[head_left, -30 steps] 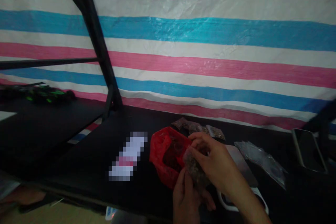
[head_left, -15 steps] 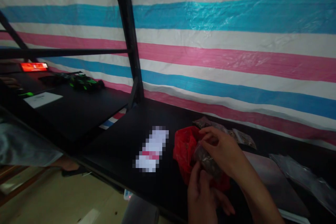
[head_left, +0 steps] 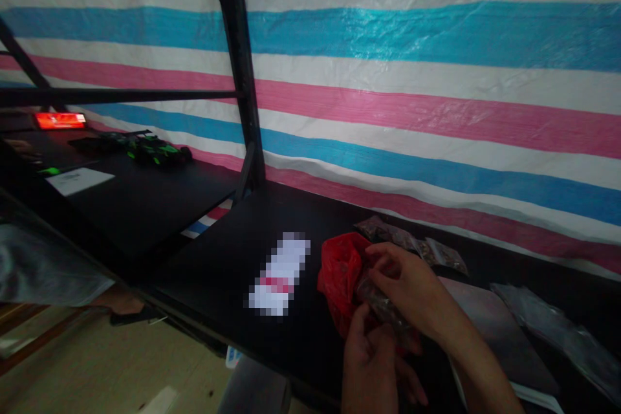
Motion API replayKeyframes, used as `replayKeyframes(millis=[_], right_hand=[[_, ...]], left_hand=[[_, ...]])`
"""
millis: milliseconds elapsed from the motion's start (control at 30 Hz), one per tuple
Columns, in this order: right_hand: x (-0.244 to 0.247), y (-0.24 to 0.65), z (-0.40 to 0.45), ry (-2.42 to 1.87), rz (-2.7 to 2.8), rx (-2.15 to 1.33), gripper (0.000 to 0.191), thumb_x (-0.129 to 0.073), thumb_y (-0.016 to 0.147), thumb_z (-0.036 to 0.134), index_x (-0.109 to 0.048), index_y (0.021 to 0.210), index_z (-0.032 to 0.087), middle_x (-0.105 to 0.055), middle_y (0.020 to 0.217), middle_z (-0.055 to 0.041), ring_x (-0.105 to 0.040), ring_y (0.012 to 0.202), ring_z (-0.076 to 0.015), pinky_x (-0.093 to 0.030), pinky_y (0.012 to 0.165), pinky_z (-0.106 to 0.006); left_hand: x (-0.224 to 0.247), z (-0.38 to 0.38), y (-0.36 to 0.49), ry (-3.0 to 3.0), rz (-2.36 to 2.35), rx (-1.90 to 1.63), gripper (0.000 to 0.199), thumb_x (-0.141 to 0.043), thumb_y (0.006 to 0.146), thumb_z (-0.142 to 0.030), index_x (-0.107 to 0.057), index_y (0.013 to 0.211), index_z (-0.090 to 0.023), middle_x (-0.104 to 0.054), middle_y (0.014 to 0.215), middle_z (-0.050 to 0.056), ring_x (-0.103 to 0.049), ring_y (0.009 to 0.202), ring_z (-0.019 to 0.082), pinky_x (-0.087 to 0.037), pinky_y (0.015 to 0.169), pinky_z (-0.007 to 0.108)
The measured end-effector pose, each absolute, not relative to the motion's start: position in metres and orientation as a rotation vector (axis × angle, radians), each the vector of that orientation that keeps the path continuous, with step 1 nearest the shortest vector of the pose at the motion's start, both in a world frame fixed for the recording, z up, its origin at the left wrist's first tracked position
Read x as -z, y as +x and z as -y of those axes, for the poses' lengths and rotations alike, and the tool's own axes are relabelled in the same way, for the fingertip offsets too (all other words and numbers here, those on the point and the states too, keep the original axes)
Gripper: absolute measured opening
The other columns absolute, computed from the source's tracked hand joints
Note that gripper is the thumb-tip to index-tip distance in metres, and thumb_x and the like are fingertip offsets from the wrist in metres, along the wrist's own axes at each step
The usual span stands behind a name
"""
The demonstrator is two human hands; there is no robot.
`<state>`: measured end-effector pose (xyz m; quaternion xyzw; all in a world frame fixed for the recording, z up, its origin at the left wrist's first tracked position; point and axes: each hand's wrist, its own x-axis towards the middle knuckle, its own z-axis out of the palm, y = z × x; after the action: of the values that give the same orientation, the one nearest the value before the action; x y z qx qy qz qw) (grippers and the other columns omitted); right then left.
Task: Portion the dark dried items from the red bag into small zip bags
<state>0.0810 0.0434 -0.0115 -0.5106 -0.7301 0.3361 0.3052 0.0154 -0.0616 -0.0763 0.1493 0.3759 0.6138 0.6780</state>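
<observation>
Both hands are closed on a small clear plastic bag (head_left: 385, 307) with dark brown contents that I cannot make out. My right hand (head_left: 412, 288) pinches its upper end between thumb and fingers. From below, my left hand (head_left: 371, 359) grips the near side, its lower fingers curled loosely. A crumpled red plastic bag (head_left: 339, 272) lies just behind and left of the small bag, partly covered by it and by my hands.
Several filled clear packets (head_left: 444, 255) lie along the back of the black table (head_left: 208, 272). A flat greyish board (head_left: 499, 330) and empty-looking clear bags (head_left: 548, 330) are at right. A pixelated white item (head_left: 281, 275) lies left. Beyond a black post (head_left: 242, 71) stands a green toy car (head_left: 160, 150).
The small bag is tilted flatter and slightly lower between my hands. My right hand has dipped a little, and the whole view has shifted slightly.
</observation>
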Motion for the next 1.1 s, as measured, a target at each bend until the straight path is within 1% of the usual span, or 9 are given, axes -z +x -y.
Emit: replayKeyframes(millis=[200, 333, 433, 500, 633, 733, 833, 1000, 1100], right_hand=[[0.016, 0.082, -0.044, -1.313, 1.95, -0.869, 0.032, -0.061, 0.078, 0.019, -0.079, 0.103, 0.026, -0.076, 0.077, -0.0004, -0.073, 0.07, -0.0217, -0.054, 0.066, -0.033], [0.01, 0.094, -0.042, -1.263, 1.848, -0.997, 0.027, -0.065, 0.078, 0.027, -0.078, 0.102, 0.026, -0.075, 0.078, -0.0014, -0.073, 0.073, -0.0227, -0.056, 0.068, -0.034], [0.005, 0.111, -0.036, -1.199, 1.681, -1.178, 0.033, -0.076, 0.077, 0.036, -0.075, 0.108, 0.025, -0.075, 0.08, -0.0006, -0.073, 0.075, -0.0227, -0.057, 0.068, -0.033], [0.004, 0.126, -0.03, -1.165, 1.574, -1.219, 0.04, -0.082, 0.077, 0.043, -0.074, 0.112, 0.026, -0.077, 0.084, -0.0011, -0.074, 0.078, -0.0222, -0.058, 0.069, -0.031], [0.004, 0.149, -0.019, -1.078, 1.491, -1.216, 0.044, -0.09, 0.076, 0.05, -0.075, 0.11, 0.027, -0.078, 0.087, -0.0016, -0.074, 0.08, -0.0204, -0.058, 0.073, -0.029], [0.003, 0.158, -0.013, -1.002, 1.499, -1.158, 0.036, -0.09, 0.079, 0.054, -0.076, 0.096, 0.026, -0.077, 0.085, -0.0024, -0.072, 0.082, -0.02, -0.057, 0.074, -0.028], [-0.001, 0.163, -0.009, -0.965, 1.496, -1.039, 0.037, -0.09, 0.079, 0.058, -0.074, 0.082, 0.024, -0.075, 0.081, -0.003, -0.069, 0.079, -0.0197, -0.056, 0.073, -0.028], [-0.008, 0.171, 0.001, -0.997, 1.47, -0.992, 0.037, -0.09, 0.078, 0.057, -0.074, 0.082, 0.024, -0.074, 0.081, -0.0028, -0.069, 0.079, -0.0198, -0.056, 0.072, -0.027], [-0.008, 0.173, 0.007, -0.977, 1.462, -0.992, 0.035, -0.09, 0.079, 0.056, -0.074, 0.084, 0.024, -0.074, 0.08, -0.0022, -0.069, 0.077, -0.0186, -0.055, 0.07, -0.026]], left_hand=[[0.075, 0.062, 0.011, 0.369, -0.864, -1.354, 0.064, -0.077, 0.082, -0.057, -0.053, 0.126, -0.017, -0.073, 0.069, -0.002, -0.06, 0.038, 0.011, -0.038, 0.042, 0.02], [0.077, 0.064, 0.012, 0.418, -0.945, -1.354, 0.071, -0.077, 0.085, -0.059, -0.053, 0.138, -0.018, -0.073, 0.071, -0.001, -0.061, 0.04, 0.012, -0.04, 0.044, 0.021], [0.076, 0.065, 0.016, 0.495, -1.043, -1.368, 0.08, -0.074, 0.087, -0.061, -0.049, 0.15, -0.017, -0.07, 0.068, -0.003, -0.054, 0.037, 0.01, -0.039, 0.041, 0.021], [0.076, 0.067, 0.018, 0.653, -1.17, -1.41, 0.071, -0.074, 0.089, -0.056, -0.057, 0.147, -0.018, -0.071, 0.068, -0.001, -0.056, 0.041, 0.011, -0.041, 0.043, 0.021], [0.075, 0.071, 0.016, 1.061, -1.412, -1.566, 0.033, -0.073, 0.092, -0.039, -0.081, 0.121, -0.025, -0.08, 0.076, 0.005, -0.074, 0.066, 0.02, -0.057, 0.07, 0.027], [0.074, 0.072, 0.01, 1.217, -1.405, -1.663, 0.029, -0.069, 0.094, -0.03, -0.084, 0.12, -0.029, -0.086, 0.092, 0.008, -0.081, 0.079, 0.023, -0.061, 0.084, 0.031], [0.073, 0.07, 0.001, 1.304, -1.457, -1.725, 0.025, -0.069, 0.095, -0.025, -0.085, 0.113, -0.03, -0.087, 0.105, 0.007, -0.083, 0.086, 0.023, -0.063, 0.086, 0.029], [0.078, 0.065, -0.011, 1.455, -1.47, -1.762, 0.018, -0.07, 0.096, -0.03, -0.084, 0.107, -0.029, -0.088, 0.105, 0.003, -0.085, 0.091, 0.022, -0.066, 0.079, 0.024], [0.083, 0.066, -0.006, 1.451, -1.431, -1.769, 0.024, -0.065, 0.101, -0.039, -0.083, 0.111, -0.029, -0.087, 0.111, 0.003, -0.084, 0.099, 0.021, -0.066, 0.088, 0.026]])
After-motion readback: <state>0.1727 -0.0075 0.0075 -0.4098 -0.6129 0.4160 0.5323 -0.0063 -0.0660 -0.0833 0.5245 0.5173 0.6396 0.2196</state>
